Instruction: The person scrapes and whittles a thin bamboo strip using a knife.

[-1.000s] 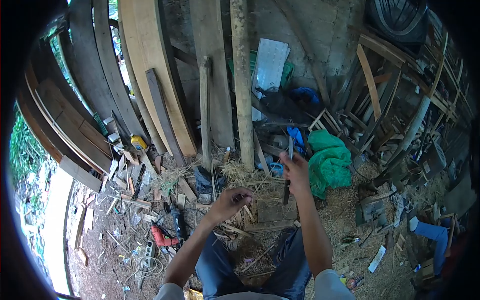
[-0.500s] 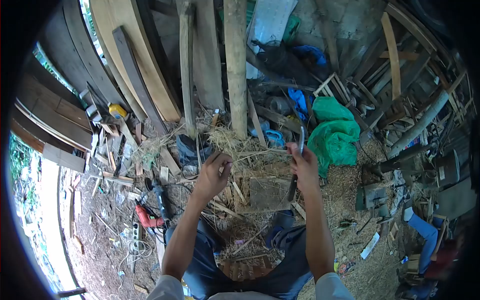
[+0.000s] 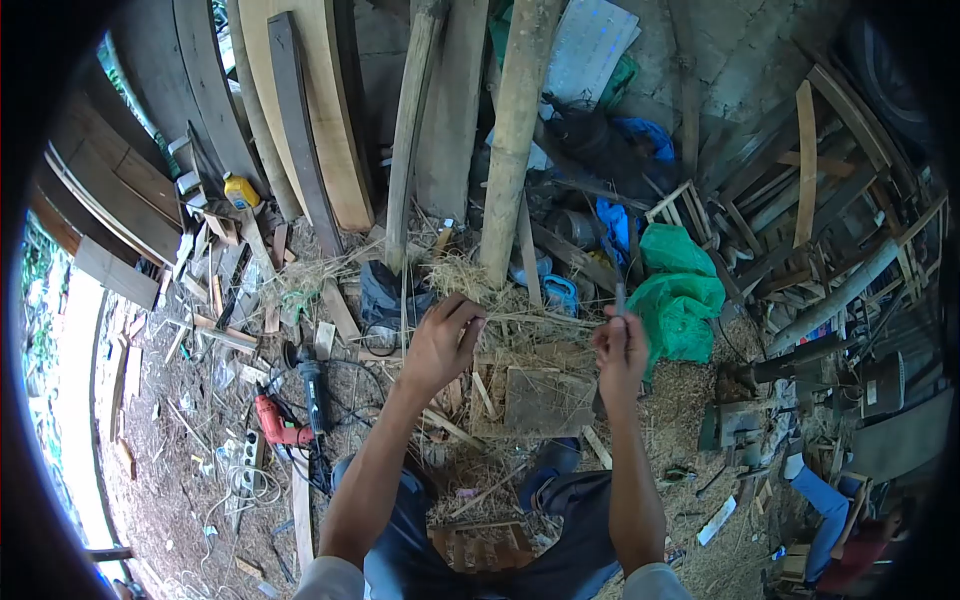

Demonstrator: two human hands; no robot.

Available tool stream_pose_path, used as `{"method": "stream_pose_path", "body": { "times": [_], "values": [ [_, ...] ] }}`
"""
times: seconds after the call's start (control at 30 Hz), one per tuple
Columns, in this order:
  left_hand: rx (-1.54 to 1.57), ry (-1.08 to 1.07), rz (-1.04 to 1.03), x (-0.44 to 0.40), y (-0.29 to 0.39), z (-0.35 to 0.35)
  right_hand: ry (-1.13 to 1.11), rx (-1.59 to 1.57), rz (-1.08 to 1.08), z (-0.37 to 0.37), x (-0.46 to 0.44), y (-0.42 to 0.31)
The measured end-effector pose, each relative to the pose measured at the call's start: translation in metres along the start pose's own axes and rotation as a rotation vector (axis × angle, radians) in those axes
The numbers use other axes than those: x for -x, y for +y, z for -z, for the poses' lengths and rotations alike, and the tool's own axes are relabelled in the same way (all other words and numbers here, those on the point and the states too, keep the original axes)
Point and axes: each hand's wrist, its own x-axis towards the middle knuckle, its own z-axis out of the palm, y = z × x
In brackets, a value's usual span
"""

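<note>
My right hand [image 3: 622,358] is closed around a slim knife-like tool [image 3: 619,298], whose narrow metal end points up above the fingers and whose dark end shows below. Beside that hand lies a crumpled green plastic bag [image 3: 680,295]. To the left, my left hand [image 3: 441,343] is raised with its fingers curled and thumb pressed to the fingertips; a thin strand seems to run from them toward the right hand, too fine to be sure of. Beneath and between both hands is a square wooden board [image 3: 548,400] among straw and shavings.
A red drill [image 3: 279,422] and a grinder [image 3: 315,392] lie on the ground at left, near a power strip [image 3: 248,462]. Planks [image 3: 322,110] and a pole [image 3: 518,150] stand ahead. At lower right, another person's blue-clad leg [image 3: 822,508] shows.
The view has tilted down and shifted. My left hand has risen, its fingers still pinched. My right hand still grips the tool, which has changed its angle.
</note>
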Motion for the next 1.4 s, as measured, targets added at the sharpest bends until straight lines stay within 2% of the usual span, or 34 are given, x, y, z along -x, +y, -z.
{"method": "stream_pose_path", "body": {
  "times": [0.07, 0.13, 0.17, 0.27, 0.4, 0.5, 0.6, 0.8, 0.9, 0.97, 1.17, 1.27, 1.4],
  "values": [
    [0.038, -0.012, 0.003, 0.007, 0.0, 0.003, -0.051, 0.012, -0.033, -0.002, 0.009, 0.006],
    [0.063, -0.023, -0.013, 0.008, 0.006, 0.009, -0.229, -0.143, -0.269, -0.003, 0.012, 0.003],
    [0.065, -0.035, -0.02, 0.01, 0.008, 0.01, -0.244, -0.195, -0.353, -0.002, 0.014, -0.002],
    [0.061, -0.021, -0.08, 0.014, 0.015, 0.01, -0.288, -0.27, -0.4, 0.001, 0.016, -0.013],
    [0.058, -0.029, -0.135, 0.024, 0.02, 0.006, -0.292, -0.324, -0.39, 0.008, 0.022, -0.019],
    [0.075, -0.009, -0.113, 0.029, 0.027, 0.004, -0.285, -0.299, -0.384, 0.007, 0.027, -0.019],
    [0.125, -0.029, -0.029, 0.035, 0.041, -0.001, -0.369, -0.266, -0.378, 0.0, 0.037, -0.02],
    [0.11, -0.011, -0.198, 0.039, 0.05, -0.017, -0.495, -0.201, -0.452, -0.021, 0.051, -0.019],
    [0.096, 0.002, -0.182, 0.04, 0.049, -0.012, -0.388, -0.168, -0.435, -0.027, 0.051, -0.017],
    [0.101, 0.003, -0.165, 0.04, 0.045, -0.008, -0.271, -0.107, -0.296, -0.023, 0.046, -0.005],
    [0.096, 0.044, -0.142, 0.038, 0.034, -0.004, -0.31, 0.16, -0.16, -0.032, 0.044, -0.003],
    [0.094, 0.056, -0.136, 0.036, 0.032, -0.001, -0.247, 0.184, -0.15, -0.041, 0.042, -0.001],
    [0.068, 0.063, -0.087, 0.033, 0.022, 0.0, -0.283, 0.109, -0.198, -0.05, 0.038, 0.008]
  ]
}}
